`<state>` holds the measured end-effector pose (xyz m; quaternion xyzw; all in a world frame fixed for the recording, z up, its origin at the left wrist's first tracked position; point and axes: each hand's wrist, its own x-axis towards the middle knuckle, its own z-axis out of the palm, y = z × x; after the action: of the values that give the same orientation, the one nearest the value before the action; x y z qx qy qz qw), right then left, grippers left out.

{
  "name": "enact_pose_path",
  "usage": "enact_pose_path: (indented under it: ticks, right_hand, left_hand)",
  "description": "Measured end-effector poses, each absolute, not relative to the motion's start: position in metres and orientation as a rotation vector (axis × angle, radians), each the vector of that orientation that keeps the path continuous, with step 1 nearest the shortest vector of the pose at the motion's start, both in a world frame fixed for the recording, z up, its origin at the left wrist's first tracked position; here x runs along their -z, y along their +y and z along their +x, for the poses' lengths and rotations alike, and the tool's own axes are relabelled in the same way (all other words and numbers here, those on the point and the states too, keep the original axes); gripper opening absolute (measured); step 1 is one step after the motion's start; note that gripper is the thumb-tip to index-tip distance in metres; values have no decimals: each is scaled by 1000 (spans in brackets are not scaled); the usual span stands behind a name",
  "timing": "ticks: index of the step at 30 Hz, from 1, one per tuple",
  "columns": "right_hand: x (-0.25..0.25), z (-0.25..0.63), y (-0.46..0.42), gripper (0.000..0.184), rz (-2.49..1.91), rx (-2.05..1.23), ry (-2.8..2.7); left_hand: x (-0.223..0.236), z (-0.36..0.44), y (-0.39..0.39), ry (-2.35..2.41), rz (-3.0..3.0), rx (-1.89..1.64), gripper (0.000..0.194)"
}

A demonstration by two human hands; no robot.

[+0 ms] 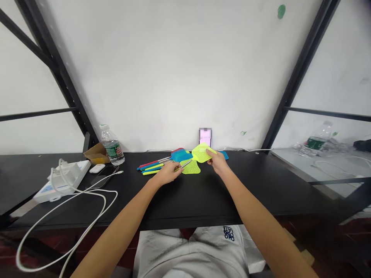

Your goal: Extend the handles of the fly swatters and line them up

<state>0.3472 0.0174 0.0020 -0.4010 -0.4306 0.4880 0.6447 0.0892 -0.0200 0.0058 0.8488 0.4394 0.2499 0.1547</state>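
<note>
A yellow-green fly swatter is held between both my hands above the black table. My right hand [216, 161] pinches the edge of its mesh head [201, 153]. My left hand [168, 173] is closed around its thin metal rod [186, 164]; the handle end is hidden by the hand. Beneath and to the left lies a pile of fly swatters in red, blue and yellow-green, with their handles [150, 168] pointing left. A blue swatter head [181, 155] and another yellow-green head [191, 167] show beside the held one. Behind my right hand a flat blue piece [224, 155] sticks out.
A lit phone [205, 136] leans against the wall. On the left are a water bottle [112, 146], a cardboard box [97, 153], a white earbud case [97, 168], a dark phone [104, 176], a power strip [62, 181] and a looping white cable [95, 226]. Black metal posts [295, 81] frame the table [261, 185].
</note>
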Motion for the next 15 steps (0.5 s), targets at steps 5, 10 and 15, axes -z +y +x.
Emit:
enact_pose_path:
  ticks: [5,10,15]
  right_hand:
    - [-7,334,4,42,-839,-1120,-931]
    - [2,300,-7,45,-817,-1152,-1148]
    - [2,300,-4,43,-795,-1106,-1040]
  left_hand:
    - [1,102,-23,1301,2430,-896,38]
    - [5,127,-33,1334,2486,-1020,29]
    - [6,132,-37,1289,2522,-930,28]
